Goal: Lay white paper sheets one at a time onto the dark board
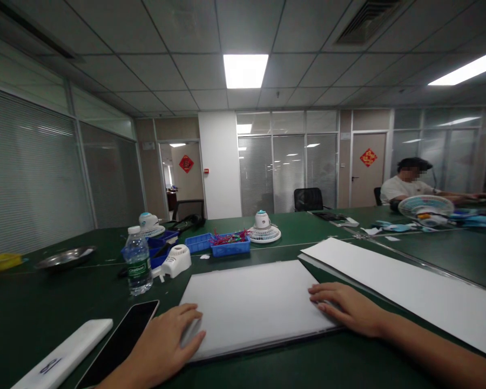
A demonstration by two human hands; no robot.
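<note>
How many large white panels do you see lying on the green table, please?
2: the near panel, between the left hand and the right hand, and the long panel farther right, running off the picture's right edge. Others may be hidden underneath.

The left hand partly hides the phone; right edge crops the long white panel

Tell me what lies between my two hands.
A flat white panel lies between the left hand and the right hand; the head view shows it.
</note>
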